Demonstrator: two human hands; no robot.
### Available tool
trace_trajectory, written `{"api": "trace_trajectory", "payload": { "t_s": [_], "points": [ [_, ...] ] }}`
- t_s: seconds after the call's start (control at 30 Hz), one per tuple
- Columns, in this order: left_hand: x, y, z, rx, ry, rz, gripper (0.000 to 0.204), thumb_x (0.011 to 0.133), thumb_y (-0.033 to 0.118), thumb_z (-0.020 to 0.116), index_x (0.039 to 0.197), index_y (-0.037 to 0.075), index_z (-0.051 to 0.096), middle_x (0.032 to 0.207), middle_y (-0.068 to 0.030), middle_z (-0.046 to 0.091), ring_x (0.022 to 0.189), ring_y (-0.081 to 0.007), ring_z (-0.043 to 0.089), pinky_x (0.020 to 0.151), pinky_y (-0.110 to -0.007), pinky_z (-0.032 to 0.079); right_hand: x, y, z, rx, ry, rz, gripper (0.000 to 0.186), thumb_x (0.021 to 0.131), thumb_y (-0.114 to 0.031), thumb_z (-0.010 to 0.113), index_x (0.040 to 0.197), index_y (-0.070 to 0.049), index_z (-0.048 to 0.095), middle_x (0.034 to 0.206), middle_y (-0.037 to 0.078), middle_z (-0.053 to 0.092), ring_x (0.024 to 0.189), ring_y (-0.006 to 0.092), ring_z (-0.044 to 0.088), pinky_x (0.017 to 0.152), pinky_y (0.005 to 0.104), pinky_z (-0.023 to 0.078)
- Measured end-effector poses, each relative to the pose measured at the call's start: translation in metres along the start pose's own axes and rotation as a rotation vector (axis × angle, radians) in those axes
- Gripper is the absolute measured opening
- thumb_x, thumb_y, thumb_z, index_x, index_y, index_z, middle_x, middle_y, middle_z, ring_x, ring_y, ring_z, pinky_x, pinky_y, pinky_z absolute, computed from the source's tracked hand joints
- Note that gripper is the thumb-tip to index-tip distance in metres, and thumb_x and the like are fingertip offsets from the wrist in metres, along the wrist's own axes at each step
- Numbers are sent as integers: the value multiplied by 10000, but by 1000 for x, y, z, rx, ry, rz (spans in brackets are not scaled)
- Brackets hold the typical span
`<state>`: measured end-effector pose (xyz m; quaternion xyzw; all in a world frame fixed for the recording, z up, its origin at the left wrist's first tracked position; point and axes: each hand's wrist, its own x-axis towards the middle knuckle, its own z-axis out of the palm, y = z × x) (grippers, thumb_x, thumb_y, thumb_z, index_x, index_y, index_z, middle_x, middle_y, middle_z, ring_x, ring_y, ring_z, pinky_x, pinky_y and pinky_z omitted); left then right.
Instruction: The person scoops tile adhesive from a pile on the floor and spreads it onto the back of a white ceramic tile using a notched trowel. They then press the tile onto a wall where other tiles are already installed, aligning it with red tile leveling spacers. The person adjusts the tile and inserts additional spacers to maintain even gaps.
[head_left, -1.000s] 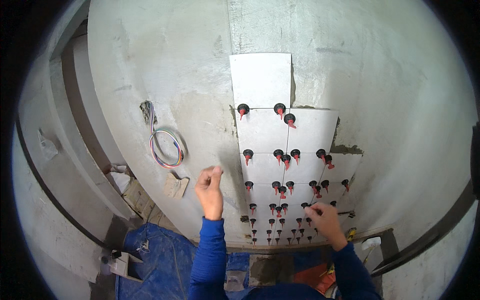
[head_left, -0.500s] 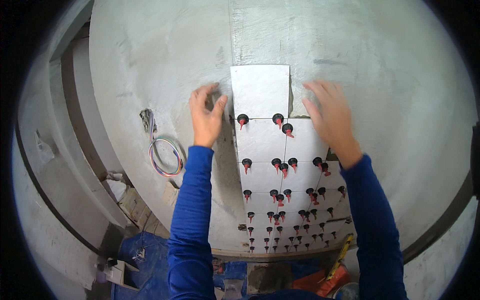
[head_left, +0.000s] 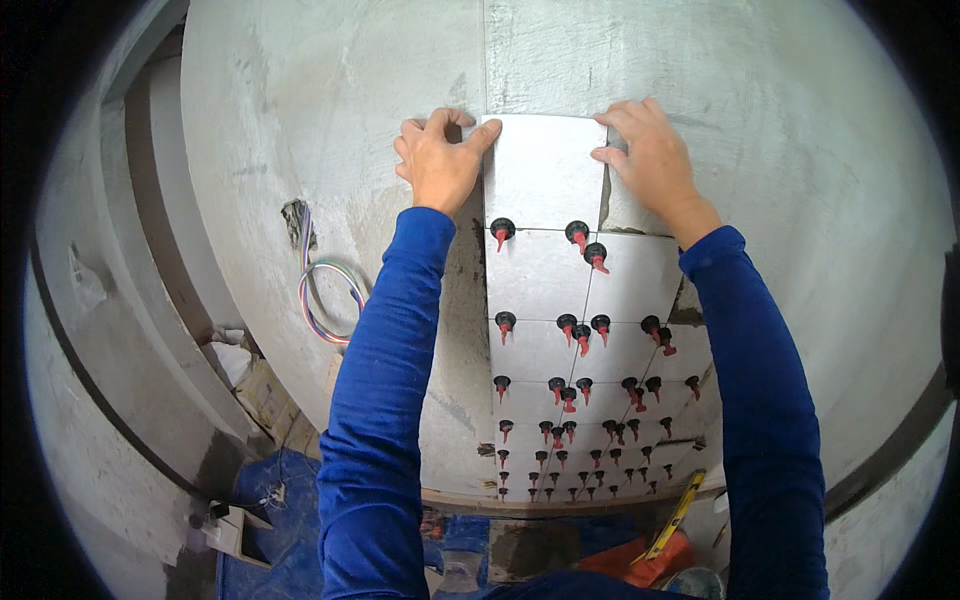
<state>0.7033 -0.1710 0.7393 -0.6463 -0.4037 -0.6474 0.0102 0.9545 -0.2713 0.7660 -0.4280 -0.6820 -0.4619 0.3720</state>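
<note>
A white wall tile forms the top of a column of tiles on the grey wall. My left hand grips its upper left edge, the thumb at the corner and the other fingers curled near the wall. At the upper right edge is my right hand, bent fingers and thumb touching the tile's side. Black round tile levelling clips with red handles sit along the tile's lower joint. Another white tile lies lower right, below an uncovered patch of wall. What my fingertips do behind the tile's edges is hidden.
Several lower rows of tiles carry more clips. Coiled coloured wires hang from a wall hole at left. A yellow spirit level leans near an orange-red sheet. Blue sheeting covers part of the floor.
Both hands have moved up and in from beside the tile to its upper side edges. The camera view has shifted slightly, so the tiles appear farther right.
</note>
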Motion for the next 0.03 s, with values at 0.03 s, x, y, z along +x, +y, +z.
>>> {"api": "trace_trajectory", "payload": {
  "t_s": [0.03],
  "points": [
    [-1, 3, -1, 36, -4, -5, 495, 870, 543, 788, 1175, 155, 751, 1326, -115, 510, 1262, -334, 440, 1071, -592, 305, 1, 1, 1, 9, -12, 2, 431, 823, -204, 811, 1240, -124, 735, 1203, 54, 691, 1159, 277, 595, 1018, 357, 515]
  ]
}}
